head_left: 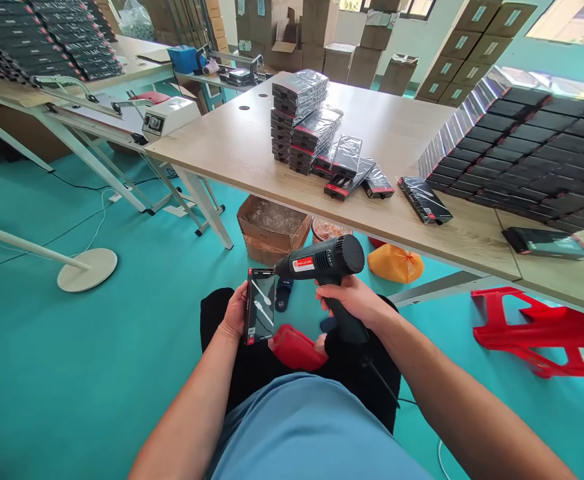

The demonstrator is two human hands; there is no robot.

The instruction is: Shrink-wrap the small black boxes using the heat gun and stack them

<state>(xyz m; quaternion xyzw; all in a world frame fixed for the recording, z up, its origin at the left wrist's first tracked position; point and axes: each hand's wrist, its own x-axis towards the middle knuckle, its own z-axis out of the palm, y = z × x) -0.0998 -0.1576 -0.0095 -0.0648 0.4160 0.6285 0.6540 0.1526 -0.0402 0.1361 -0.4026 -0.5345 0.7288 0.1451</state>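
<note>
My left hand (pixel 235 311) is closed on a black cable box (pixel 261 307) with red corners, held upright over my lap, a white cable pictured on its face. Wrapped round the grip of a black heat gun (pixel 321 261) is my right hand (pixel 351 298). The gun points left, and its nozzle is close beside the box's upper right edge; I cannot tell whether they touch. On the table ahead lie loose film-wrapped boxes (pixel 348 156) and a stack of similar boxes (pixel 299 93).
A large stack of black boxes (pixel 537 147) fills the right of the wooden table (pixel 212 143). Beneath it are an open carton (pixel 272 230) and an orange bag (pixel 395 263). A red stool (pixel 502 327) lies at right; a white stand base (pixel 87 270) is at left.
</note>
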